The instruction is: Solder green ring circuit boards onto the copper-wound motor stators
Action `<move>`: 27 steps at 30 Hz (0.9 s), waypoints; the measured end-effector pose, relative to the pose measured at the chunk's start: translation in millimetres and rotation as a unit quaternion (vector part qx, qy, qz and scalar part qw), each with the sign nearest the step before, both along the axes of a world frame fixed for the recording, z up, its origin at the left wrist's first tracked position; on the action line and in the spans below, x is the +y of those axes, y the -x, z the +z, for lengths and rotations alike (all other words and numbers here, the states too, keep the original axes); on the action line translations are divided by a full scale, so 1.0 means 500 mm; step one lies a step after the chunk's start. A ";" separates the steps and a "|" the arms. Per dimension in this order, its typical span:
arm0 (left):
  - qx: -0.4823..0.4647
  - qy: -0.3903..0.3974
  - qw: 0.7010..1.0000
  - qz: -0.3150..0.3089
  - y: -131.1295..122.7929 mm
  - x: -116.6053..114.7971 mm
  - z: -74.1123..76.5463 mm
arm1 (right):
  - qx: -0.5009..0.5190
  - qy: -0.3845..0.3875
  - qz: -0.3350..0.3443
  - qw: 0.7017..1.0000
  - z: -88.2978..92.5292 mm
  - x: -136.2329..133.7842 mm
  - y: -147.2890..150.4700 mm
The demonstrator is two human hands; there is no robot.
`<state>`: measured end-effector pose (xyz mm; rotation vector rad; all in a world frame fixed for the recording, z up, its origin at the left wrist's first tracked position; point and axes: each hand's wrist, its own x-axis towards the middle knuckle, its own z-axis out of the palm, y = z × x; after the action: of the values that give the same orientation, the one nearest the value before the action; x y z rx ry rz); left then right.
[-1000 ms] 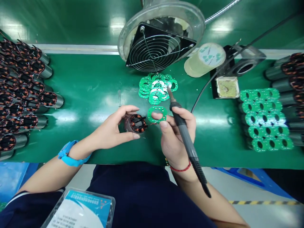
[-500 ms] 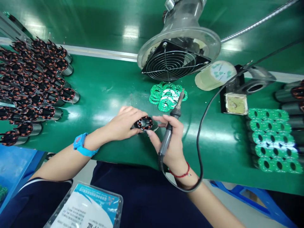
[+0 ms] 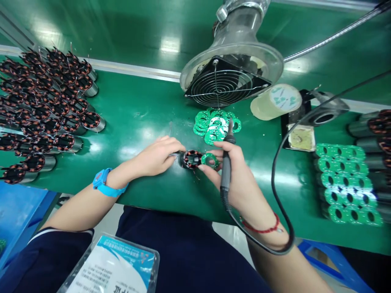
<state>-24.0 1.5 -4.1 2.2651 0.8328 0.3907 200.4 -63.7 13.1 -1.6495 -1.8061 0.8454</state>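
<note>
My left hand (image 3: pixel 157 156) grips a small motor stator (image 3: pixel 191 159) with copper windings, lying on its side on the green mat. My right hand (image 3: pixel 236 175) holds a soldering iron (image 3: pixel 226 162) upright along the palm, tip pointing away, while its fingertips pinch a green ring-shaped circuit board (image 3: pixel 209 160) right against the stator's open end. The iron's black cable (image 3: pixel 276 175) loops round my right wrist.
A loose pile of green ring boards (image 3: pixel 216 124) lies just beyond my hands, under a fume extractor fan (image 3: pixel 227 79). Many wound stators (image 3: pixel 45 110) are stacked at left. Finished stators with green boards (image 3: pixel 345 183) sit at right, near a tape roll (image 3: pixel 275 101) and an iron stand (image 3: pixel 305 130).
My hands and the stator have shifted slightly right on the mat. The green ring board, hidden half a second ago, now shows at the stator's end. The iron stands more upright.
</note>
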 end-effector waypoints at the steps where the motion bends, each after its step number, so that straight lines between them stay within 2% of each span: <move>1: -0.005 -0.001 1.000 0.003 -0.006 -0.003 -0.004 | -0.018 -0.021 -0.003 1.000 0.001 0.004 0.006; 5: -0.014 -0.015 1.000 0.019 -0.030 -0.012 -0.016 | -0.158 -0.123 0.024 0.979 0.008 0.020 0.043; 9: 0.002 -0.040 0.998 0.047 -0.044 -0.012 -0.019 | -0.243 -0.171 0.057 0.953 0.013 0.025 0.069; 13: 0.027 -0.062 0.996 0.053 -0.050 -0.011 -0.022 | -0.225 -0.182 0.049 0.956 0.006 0.023 0.077; 17: 0.017 -0.053 0.997 0.059 -0.049 -0.011 -0.025 | -0.173 -0.192 0.007 0.966 -0.015 0.020 0.076; 22: -0.088 0.003 0.995 0.048 -0.044 -0.012 -0.021 | -0.150 -0.158 -0.057 0.974 -0.036 0.003 0.072; 24: -0.125 0.009 0.991 0.037 -0.049 -0.015 -0.020 | -0.126 -0.154 -0.047 0.979 -0.040 -0.008 0.066; 27: -0.125 -0.016 0.991 0.045 -0.062 -0.021 -0.023 | -0.058 -0.152 -0.017 0.987 -0.047 -0.019 0.051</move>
<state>7.1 -9.1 -15.4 2.1567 0.8032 0.7185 174.8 -73.4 -10.6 -1.5520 -1.8729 0.4390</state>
